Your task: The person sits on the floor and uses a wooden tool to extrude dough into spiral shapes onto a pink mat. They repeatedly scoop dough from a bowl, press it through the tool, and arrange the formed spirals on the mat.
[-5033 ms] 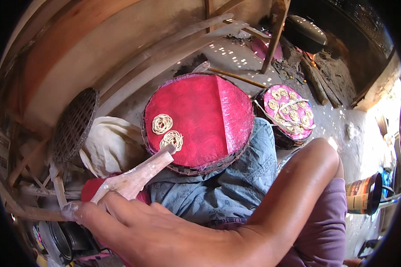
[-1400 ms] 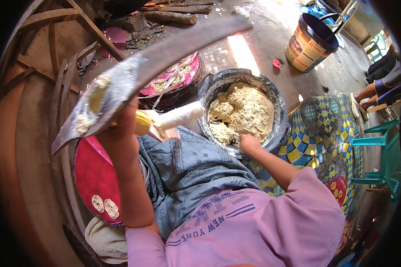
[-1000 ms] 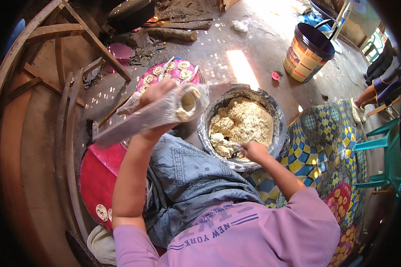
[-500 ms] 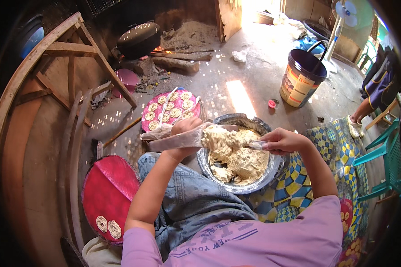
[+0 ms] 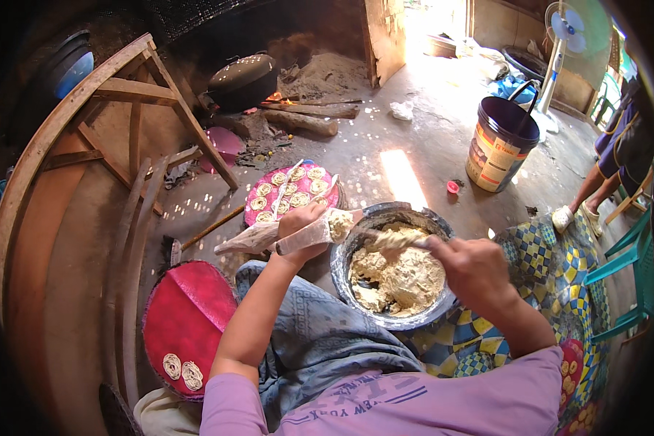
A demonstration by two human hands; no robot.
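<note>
My left hand (image 5: 303, 227) is closed around a pale piping bag (image 5: 251, 237). The bag's narrow end points left, and its folded-back mouth faces the basin with dough showing inside. My right hand (image 5: 479, 270) grips a dough-smeared spoon-like tool (image 5: 430, 243), blurred by motion, over the dough. Soft beige dough (image 5: 403, 276) fills much of a dark basin (image 5: 339, 291) with a floury rim. Beyond my left hand, piped dough rosettes (image 5: 283, 207) lie on a round pink board (image 5: 332, 200). Two more rosettes (image 5: 182, 371) rest on a red round board (image 5: 185, 298) by my left side.
A black pot (image 5: 243, 87) stands over a wood fire with logs (image 5: 301, 120). A tall bucket (image 5: 501, 145) stands beyond the basin. Wooden framing (image 5: 116, 91) is at left. At right are a green chair (image 5: 625, 269), a patterned mat (image 5: 538, 251) and another person's legs (image 5: 596, 192).
My right hand has drawn back toward me and right with the tool. The large dough lump at the bag's mouth is gone; some dough sits inside the mouth. The view has shifted slightly.
</note>
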